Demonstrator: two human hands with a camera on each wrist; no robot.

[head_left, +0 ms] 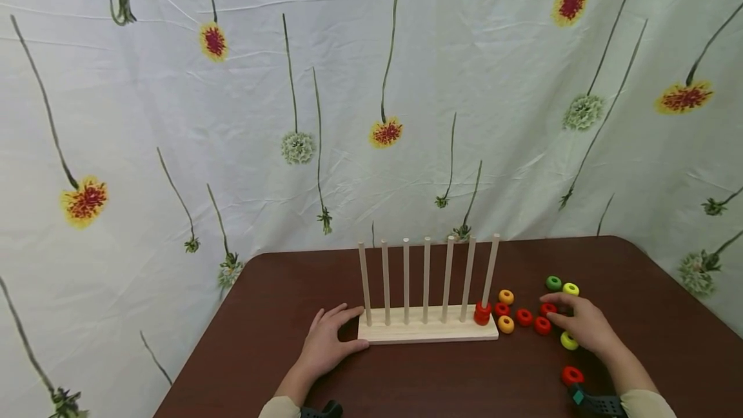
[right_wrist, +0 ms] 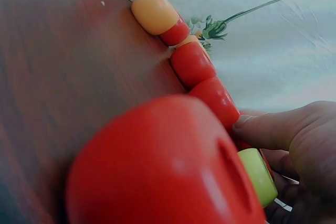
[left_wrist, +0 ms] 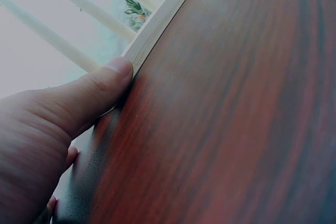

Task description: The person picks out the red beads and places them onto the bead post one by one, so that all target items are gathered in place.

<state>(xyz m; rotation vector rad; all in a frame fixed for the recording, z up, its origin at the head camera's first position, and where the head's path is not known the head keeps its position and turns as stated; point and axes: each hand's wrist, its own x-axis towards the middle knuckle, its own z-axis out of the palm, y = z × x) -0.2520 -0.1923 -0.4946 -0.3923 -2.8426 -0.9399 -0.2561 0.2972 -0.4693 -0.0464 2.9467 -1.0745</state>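
Observation:
A pale wooden peg rack (head_left: pixel 426 333) stands on the table, with several upright pegs along its base. My left hand (head_left: pixel 331 342) holds the rack's left end, thumb at the front edge and index finger behind. In the left wrist view, the thumb (left_wrist: pixel 100 90) presses the base's edge (left_wrist: pixel 152 38). Red rings (head_left: pixel 482 313) sit stacked on the rightmost peg. To the right, my right hand (head_left: pixel 583 322) has thumb and index finger around a red ring (head_left: pixel 547 309) on the table. In the right wrist view, that ring is mostly hidden behind the thumb (right_wrist: pixel 268 129).
Between rack and right hand lie loose red rings (head_left: pixel 524 317) and orange rings (head_left: pixel 505 324). A green ring (head_left: pixel 553 283) and a yellow ring (head_left: pixel 571 289) lie beyond that hand. Nearer are another yellow ring (head_left: pixel 569 340) and a red one (head_left: pixel 572 376), by the right wrist.

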